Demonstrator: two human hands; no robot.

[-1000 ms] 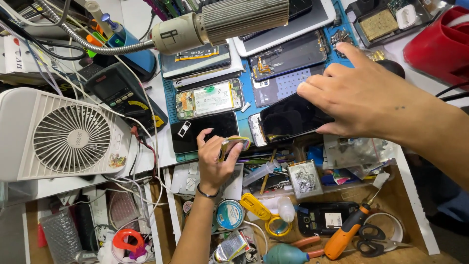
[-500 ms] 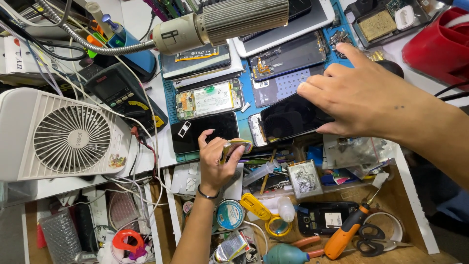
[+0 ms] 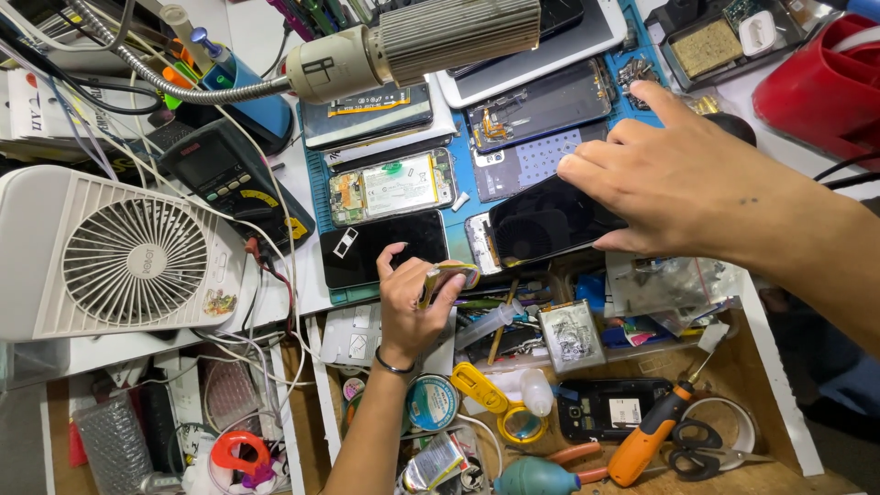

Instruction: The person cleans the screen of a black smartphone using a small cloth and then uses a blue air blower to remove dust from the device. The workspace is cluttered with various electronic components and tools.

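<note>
So the right hand (image 3: pixel 683 188) is spread flat over a black phone screen (image 3: pixel 550 222), fingertips pinching its edges and holding it tilted just above the blue work mat (image 3: pixel 316 188), while the left hand (image 3: pixel 410 307) is curled around a small roll of tape (image 3: pixel 449 275) at the mat's front edge. Right beside that there's an opened phone (image 3: pixel 392 186) with a white battery label showing. Down in the drawer, a silver foil pouch (image 3: pixel 570 335) sits near an orange-handled screwdriver (image 3: pixel 653 438), and a white desk fan (image 3: pixel 119 257) stands on the counter (image 3: pixel 275 293) off left.
</note>
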